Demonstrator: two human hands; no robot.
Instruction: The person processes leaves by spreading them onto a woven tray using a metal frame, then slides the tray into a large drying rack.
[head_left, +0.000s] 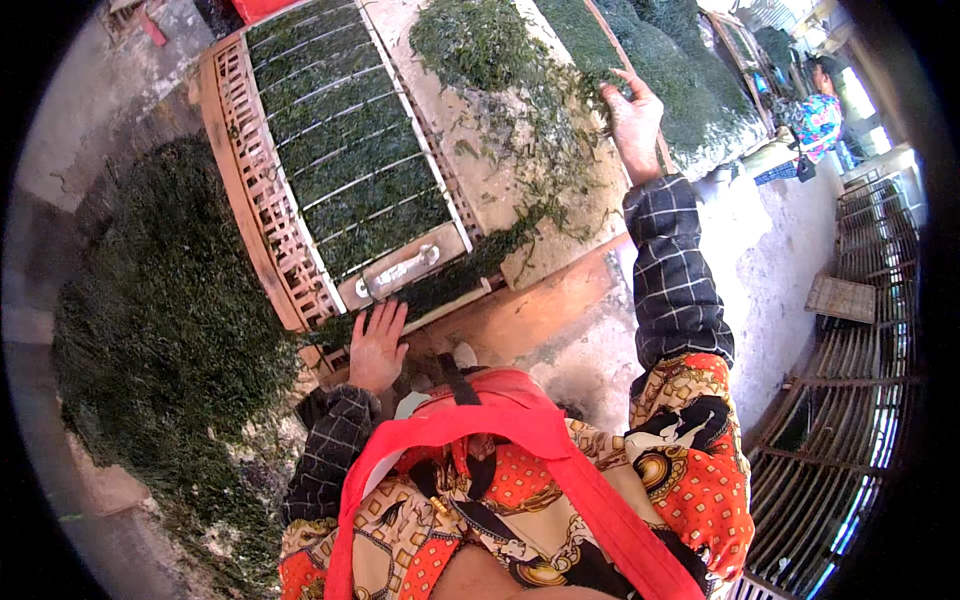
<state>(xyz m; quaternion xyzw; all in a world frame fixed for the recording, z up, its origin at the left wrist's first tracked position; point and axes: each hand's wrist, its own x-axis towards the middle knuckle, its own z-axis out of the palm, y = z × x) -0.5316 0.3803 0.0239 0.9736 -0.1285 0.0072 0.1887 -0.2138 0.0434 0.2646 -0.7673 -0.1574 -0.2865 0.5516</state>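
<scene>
My left hand lies with its fingers stretched out at the near edge of a slatted wooden frame. Beside its fingertips is a wooden bar with a metal handle. Fine green leaves fill the frame under thin pale slats. Reaching farther out, my right hand is at the right side of a board strewn with loose leaf bits. Its thumb and fingers are bent towards some leaf bits, and whether they grip any is unclear. A denser leaf heap sits on the board's far part.
A large mound of dark green leaves covers the floor at my left. More leaves are heaped beyond my right hand. A person in a patterned top is at the far right. Slatted racks line the right side, with a woven tray.
</scene>
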